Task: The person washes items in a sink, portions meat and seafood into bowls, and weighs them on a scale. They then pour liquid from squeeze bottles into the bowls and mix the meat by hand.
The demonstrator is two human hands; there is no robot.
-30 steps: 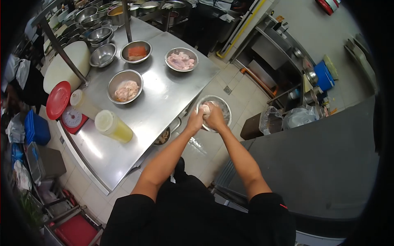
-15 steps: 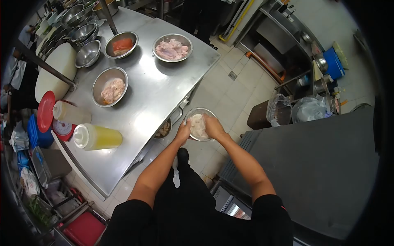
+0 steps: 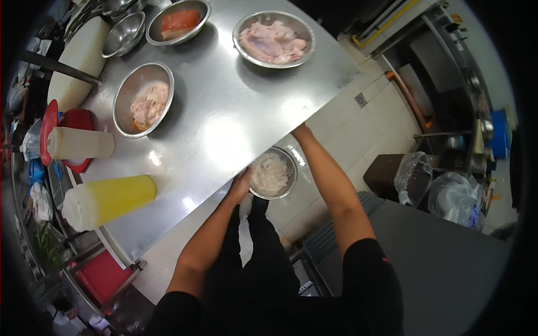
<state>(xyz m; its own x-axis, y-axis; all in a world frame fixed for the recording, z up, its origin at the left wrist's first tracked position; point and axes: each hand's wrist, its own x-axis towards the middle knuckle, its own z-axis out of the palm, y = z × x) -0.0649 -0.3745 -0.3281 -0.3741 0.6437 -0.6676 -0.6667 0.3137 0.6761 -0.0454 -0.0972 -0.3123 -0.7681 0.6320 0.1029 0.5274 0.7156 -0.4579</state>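
Note:
My left hand (image 3: 241,185) grips the left rim of a metal bowl (image 3: 293,178). Pale, wet raw meat (image 3: 271,172) lies in this bowl, which hangs beside the table edge, partly under it. My right hand (image 3: 301,131) reaches below the edge of the steel table (image 3: 218,134); its fingers are hidden there, so what it touches does not show. On the tabletop stand a bowl (image 3: 121,106) of pinkish minced-looking meat, a bowl (image 3: 150,37) with an orange-red piece of fish or meat, and a bowl (image 3: 241,49) of pale raw meat pieces.
Two squeeze bottles, one yellow (image 3: 123,196) and one cloudy (image 3: 84,143), stand at the table's left near a red scale (image 3: 78,126). A dark grey surface (image 3: 437,269) lies to my right. Beyond it are a brown bin (image 3: 386,173) and plastic bags (image 3: 457,196).
My right hand has left the meat and gone under the table edge. I have come closer to the table. My left hand still holds the bowl.

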